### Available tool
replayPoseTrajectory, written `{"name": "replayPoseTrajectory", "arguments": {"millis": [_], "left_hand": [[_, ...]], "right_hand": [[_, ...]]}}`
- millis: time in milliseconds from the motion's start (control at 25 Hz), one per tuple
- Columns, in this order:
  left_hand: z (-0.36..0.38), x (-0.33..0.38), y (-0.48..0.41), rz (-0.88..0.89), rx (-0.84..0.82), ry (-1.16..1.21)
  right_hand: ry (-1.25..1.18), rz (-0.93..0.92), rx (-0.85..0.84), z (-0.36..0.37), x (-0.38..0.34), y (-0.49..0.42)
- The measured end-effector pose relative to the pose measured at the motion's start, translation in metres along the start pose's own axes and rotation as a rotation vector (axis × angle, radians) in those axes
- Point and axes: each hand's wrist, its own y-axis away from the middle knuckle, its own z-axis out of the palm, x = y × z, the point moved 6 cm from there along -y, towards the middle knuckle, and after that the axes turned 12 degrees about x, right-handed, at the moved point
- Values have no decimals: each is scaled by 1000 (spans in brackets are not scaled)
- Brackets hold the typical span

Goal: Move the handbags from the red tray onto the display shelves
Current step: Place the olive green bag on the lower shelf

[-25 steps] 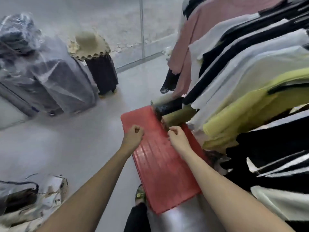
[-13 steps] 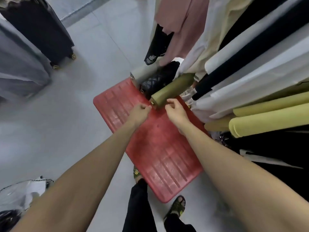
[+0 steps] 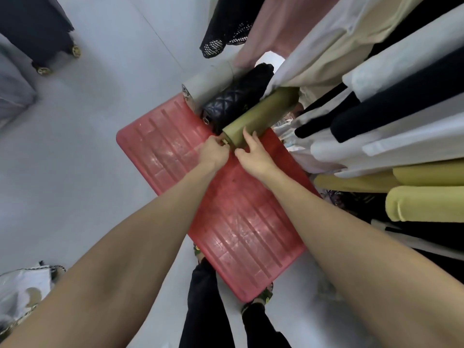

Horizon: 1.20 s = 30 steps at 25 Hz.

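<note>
A red ribbed tray point(image 3: 175, 151) lies on the floor below me. At its far end three handbags stand side by side: a grey one point(image 3: 208, 84), a black quilted one point(image 3: 236, 101) and an olive green one point(image 3: 261, 114). My left hand point(image 3: 213, 153) is curled at the near end of the olive bag, pinching its gold metal fitting. My right hand point(image 3: 253, 151) grips the same end of that bag, fingers over its top. No display shelf is in sight.
Hanging clothes point(image 3: 376, 84) crowd the right side and drape over the far ends of the bags. A dark wheeled suitcase point(image 3: 37, 28) stands at the upper left. Plastic-wrapped goods point(image 3: 22, 292) lie at the lower left. My feet point(image 3: 261, 295) stand by the tray's near edge.
The view has tilted down and closed in on the tray. Both hands moved forward from the middle of the tray to the near end of the olive bag and took hold of it.
</note>
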Motion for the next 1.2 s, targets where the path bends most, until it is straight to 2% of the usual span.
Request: {"name": "replayPoseTrajectory", "arguments": {"millis": [160,360,520,680,880,960,1040,1200], "left_hand": [[-7,-10,-3,-8,24,-17],[-16,-21,5,-104,-93,270],[-43,-50,16,-225,-69,366],[-88,-80,22,-292,45,450],[-151,-112,16,-342,343,692],[-159,-115,18,-304,390,725],[-151,-114,27,-254,361,685],[-133,-116,30,-178,332,630]], "right_hand": [[33,-22,18,3,-1,1],[81,10,38,13,-2,12],[148,-60,81,33,-9,36],[120,-103,129,49,-18,50],[130,-51,252,53,-19,55],[73,0,323,51,-16,52],[-59,94,356,50,-15,45],[-279,246,294,57,-9,29]]}}
